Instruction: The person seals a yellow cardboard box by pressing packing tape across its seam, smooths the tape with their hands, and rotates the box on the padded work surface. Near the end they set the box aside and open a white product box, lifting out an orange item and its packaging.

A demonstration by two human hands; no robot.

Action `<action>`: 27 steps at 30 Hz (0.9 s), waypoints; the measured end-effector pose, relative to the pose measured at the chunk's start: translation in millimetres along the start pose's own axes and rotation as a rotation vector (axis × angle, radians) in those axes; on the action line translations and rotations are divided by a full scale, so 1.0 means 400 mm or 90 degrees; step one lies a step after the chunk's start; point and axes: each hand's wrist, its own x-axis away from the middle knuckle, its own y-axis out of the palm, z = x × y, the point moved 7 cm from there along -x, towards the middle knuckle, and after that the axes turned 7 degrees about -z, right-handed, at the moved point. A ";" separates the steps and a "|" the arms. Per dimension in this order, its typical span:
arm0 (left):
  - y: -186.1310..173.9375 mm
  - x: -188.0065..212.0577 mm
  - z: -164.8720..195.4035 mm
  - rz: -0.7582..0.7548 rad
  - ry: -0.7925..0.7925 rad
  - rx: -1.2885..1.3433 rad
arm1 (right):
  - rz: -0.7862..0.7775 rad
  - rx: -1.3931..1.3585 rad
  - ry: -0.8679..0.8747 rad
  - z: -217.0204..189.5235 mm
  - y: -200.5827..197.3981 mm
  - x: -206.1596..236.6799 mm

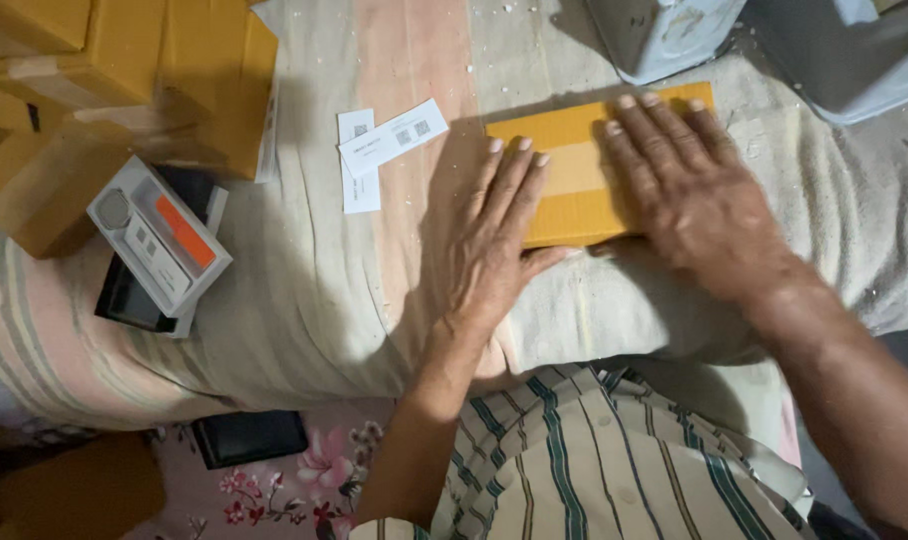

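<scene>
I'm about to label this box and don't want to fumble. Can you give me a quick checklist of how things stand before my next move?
1. Left hand flat on the box: ok.
2. Right hand flat on the box: ok.
3. Box lying flat on the cloth: ok.
4. Labels on the cloth, left of the box, untouched: ok.
5. Box flaps sealed: cannot tell.
6. Both hands free of tools: ok.
</scene>
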 end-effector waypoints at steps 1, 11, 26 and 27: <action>-0.005 0.007 -0.009 0.006 0.002 -0.009 | 0.033 -0.096 -0.007 0.019 0.003 0.014; -0.016 -0.040 0.023 0.046 -0.107 -0.038 | 0.075 -0.154 0.119 0.044 -0.044 0.047; -0.012 0.016 -0.112 -0.028 -0.289 -0.065 | 0.115 -0.266 0.307 0.147 0.027 0.117; -0.001 0.008 -0.119 -0.045 -0.335 0.010 | 0.132 -0.283 0.301 0.144 0.010 0.108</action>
